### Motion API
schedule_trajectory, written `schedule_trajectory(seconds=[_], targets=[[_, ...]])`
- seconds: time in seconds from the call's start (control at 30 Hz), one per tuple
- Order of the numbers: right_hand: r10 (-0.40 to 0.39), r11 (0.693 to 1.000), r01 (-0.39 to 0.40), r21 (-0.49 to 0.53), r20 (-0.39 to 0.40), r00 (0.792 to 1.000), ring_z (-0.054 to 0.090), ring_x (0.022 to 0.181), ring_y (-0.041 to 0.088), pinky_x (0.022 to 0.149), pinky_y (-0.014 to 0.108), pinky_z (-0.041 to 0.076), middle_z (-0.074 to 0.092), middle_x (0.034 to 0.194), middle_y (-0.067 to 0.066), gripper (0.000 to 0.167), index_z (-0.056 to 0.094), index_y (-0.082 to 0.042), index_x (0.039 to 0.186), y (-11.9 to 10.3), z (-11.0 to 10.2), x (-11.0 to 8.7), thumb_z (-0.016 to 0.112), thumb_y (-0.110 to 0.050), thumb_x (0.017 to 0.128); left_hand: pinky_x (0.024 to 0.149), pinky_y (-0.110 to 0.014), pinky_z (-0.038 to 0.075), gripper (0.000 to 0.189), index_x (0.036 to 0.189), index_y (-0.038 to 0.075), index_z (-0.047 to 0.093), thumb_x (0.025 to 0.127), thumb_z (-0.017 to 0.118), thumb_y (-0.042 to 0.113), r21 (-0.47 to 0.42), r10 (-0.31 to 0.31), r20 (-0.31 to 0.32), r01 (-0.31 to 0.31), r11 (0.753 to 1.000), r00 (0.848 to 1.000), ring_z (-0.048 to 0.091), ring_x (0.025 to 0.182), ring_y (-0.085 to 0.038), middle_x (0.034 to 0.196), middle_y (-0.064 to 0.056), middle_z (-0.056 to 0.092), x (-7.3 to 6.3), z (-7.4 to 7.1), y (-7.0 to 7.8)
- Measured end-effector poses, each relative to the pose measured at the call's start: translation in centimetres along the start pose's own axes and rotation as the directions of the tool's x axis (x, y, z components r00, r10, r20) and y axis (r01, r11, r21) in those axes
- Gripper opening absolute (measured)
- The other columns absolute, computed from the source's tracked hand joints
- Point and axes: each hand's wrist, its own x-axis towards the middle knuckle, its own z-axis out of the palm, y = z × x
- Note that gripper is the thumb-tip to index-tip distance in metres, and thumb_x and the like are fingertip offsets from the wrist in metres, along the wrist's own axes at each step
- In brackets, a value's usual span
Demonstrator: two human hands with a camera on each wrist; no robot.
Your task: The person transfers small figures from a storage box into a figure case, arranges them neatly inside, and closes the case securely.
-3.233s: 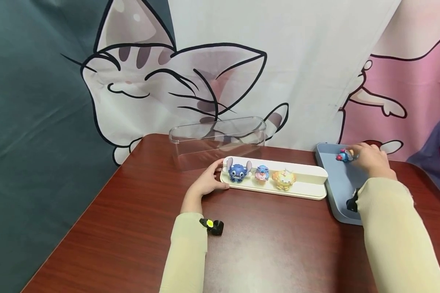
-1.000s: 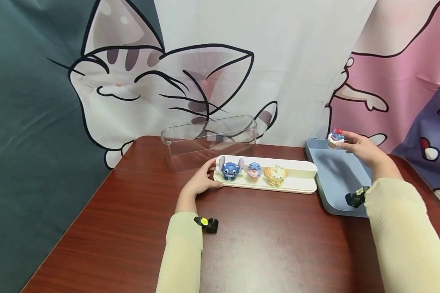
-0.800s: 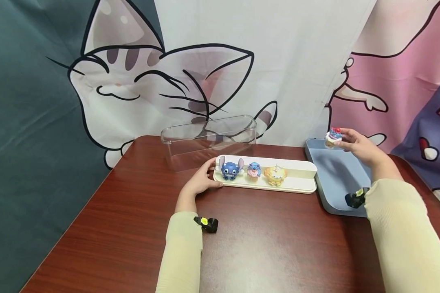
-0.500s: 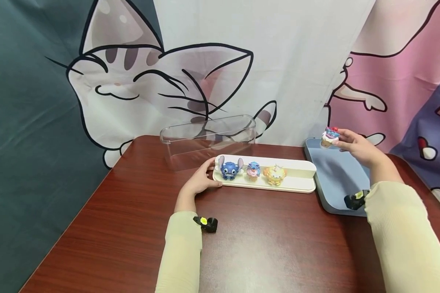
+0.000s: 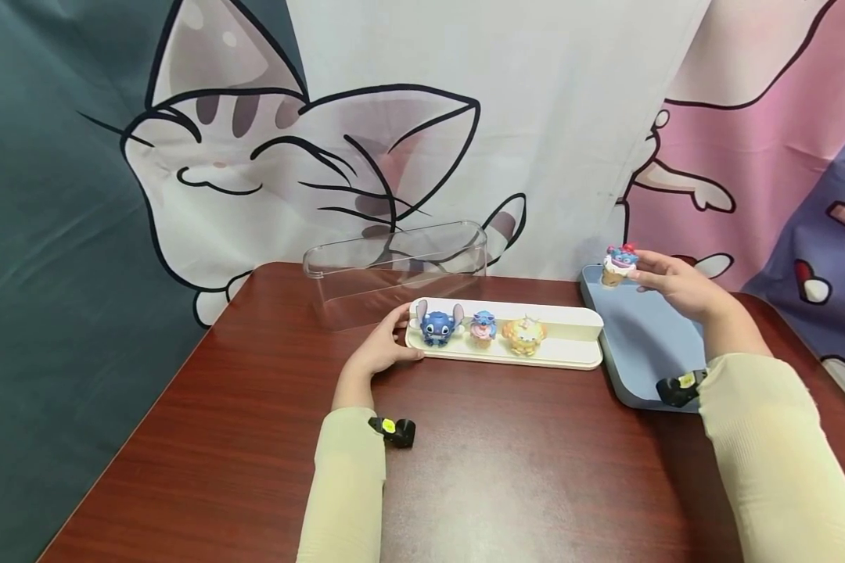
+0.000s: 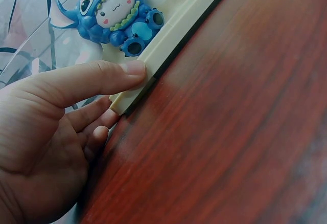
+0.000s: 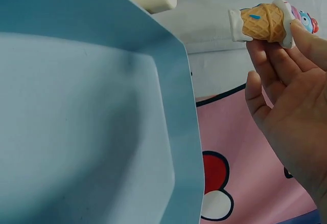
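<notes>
My right hand (image 5: pixel 683 288) pinches an ice-cream-cone figurine (image 5: pixel 618 267) above the far end of the blue tray (image 5: pixel 648 344). Its waffle cone (image 7: pixel 263 23) and white base show in the right wrist view, with a blue face and red top partly behind my thumb. With thumb in front and fingers behind, my left hand (image 5: pixel 379 348) grips the left end of the cream display stand (image 5: pixel 570 353). On that stand sit a blue big-eared figurine (image 5: pixel 438 327), a small blue-and-pink figurine (image 5: pixel 483 330) and a yellow figurine (image 5: pixel 524 336); the stand's right end holds no figurine.
A clear plastic cover (image 5: pixel 394 274) stands behind the display stand, near the cat-print curtain (image 5: pixel 408 156). The blue tray lies close to the stand's right end, and its visible floor is bare. Brown tabletop (image 5: pixel 253 438) stretches in front.
My right hand has lifted the ice-cream-cone figurine out of the blue tray, turned it upright and moved it left. My left hand keeps its grip on the display stand. The head view has shifted slightly.
</notes>
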Motion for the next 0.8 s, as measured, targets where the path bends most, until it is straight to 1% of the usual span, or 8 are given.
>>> schedule_trajectory(seconds=[0.07,0.13,0.27,0.4,0.47,0.63,0.7,0.8], targets=[[-0.035,0.999,0.034,0.03,0.018,0.999,0.051,0.09,-0.003,0.074,0.015,0.043,0.057,0.097,-0.021,0.054,0.027,0.015,0.135,-0.2,0.2,0.0,0.049,-0.014,0.096,0.103,-0.047,0.029,0.087,0.145,0.002,0.023,0.074,0.073,-0.003,0.01,0.004,0.001,-0.004,1.0,1.0,0.035,0.125,-0.035,0.139,-0.023,0.035,-0.6,0.0,0.9],[-0.066,0.996,0.064,0.055,0.03,0.997,0.051,0.091,-0.003,0.074,0.015,0.042,0.058,0.096,-0.02,0.052,0.028,0.016,0.135,-0.3,0.4,0.0,0.049,-0.012,0.096,0.103,-0.047,0.029,0.086,0.144,0.001,0.023,0.074,0.073,-0.003,0.011,0.007,-0.002,-0.007,1.0,1.0,0.035,0.124,-0.035,0.138,-0.023,0.035,-0.9,0.0,1.4],[-0.083,0.991,0.08,0.103,0.023,0.996,0.052,0.091,0.0,0.074,0.017,0.042,0.06,0.098,-0.018,0.048,0.033,0.011,0.135,-0.6,0.8,0.0,0.05,-0.01,0.095,0.102,-0.048,0.029,0.085,0.144,-0.001,0.023,0.074,0.072,-0.004,0.018,0.013,-0.017,-0.013,1.0,1.0,0.035,0.123,-0.036,0.137,-0.024,0.036,-1.1,0.1,1.7],[-0.09,0.985,0.086,0.149,0.018,0.996,0.052,0.092,0.004,0.075,0.019,0.042,0.06,0.1,-0.017,0.044,0.039,0.004,0.135,-0.8,1.1,0.0,0.051,-0.009,0.095,0.103,-0.047,0.028,0.085,0.144,0.001,0.024,0.074,0.072,-0.004,0.01,0.005,-0.01,-0.005,1.0,1.0,0.035,0.124,-0.035,0.137,-0.023,0.036,-1.0,0.1,1.6],[-0.104,0.983,0.098,0.154,0.029,0.994,0.051,0.094,0.006,0.075,0.019,0.042,0.06,0.101,-0.017,0.045,0.037,0.005,0.136,-0.9,1.2,0.1,0.05,-0.008,0.095,0.103,-0.047,0.028,0.086,0.144,0.001,0.024,0.074,0.073,-0.004,0.003,0.001,-0.006,-0.001,1.0,1.0,0.035,0.125,-0.035,0.138,-0.023,0.036,-0.9,0.0,1.5],[-0.102,0.987,0.096,0.131,0.04,0.994,0.051,0.09,0.005,0.076,0.018,0.038,0.059,0.098,-0.019,0.05,0.028,0.013,0.136,-1.2,1.4,-0.1,0.049,-0.007,0.095,0.104,-0.047,0.028,0.091,0.145,0.006,0.024,0.072,0.076,-0.002,-0.012,-0.002,-0.009,0.002,1.0,1.0,0.034,0.126,-0.033,0.139,-0.02,0.035,0.4,0.1,-0.6],[-0.095,0.988,0.09,0.124,0.035,0.995,0.05,0.088,0.005,0.076,0.019,0.035,0.059,0.097,-0.019,0.05,0.028,0.013,0.137,-1.3,1.5,-0.2,0.048,-0.007,0.095,0.104,-0.045,0.028,0.092,0.146,0.009,0.024,0.071,0.077,0.0,-0.009,-0.001,-0.015,0.001,1.0,1.0,0.035,0.125,-0.031,0.139,-0.018,0.036,1.0,0.2,-1.6],[-0.096,0.987,0.091,0.134,0.031,0.995,0.049,0.087,0.007,0.077,0.02,0.032,0.058,0.096,-0.019,0.049,0.03,0.01,0.137,-1.3,1.6,-0.2,0.048,-0.006,0.095,0.103,-0.043,0.03,0.092,0.145,0.012,0.025,0.071,0.078,0.002,0.004,0.0,-0.026,0.0,1.0,1.0,0.036,0.124,-0.027,0.139,-0.014,0.037,1.2,0.2,-2.1]])
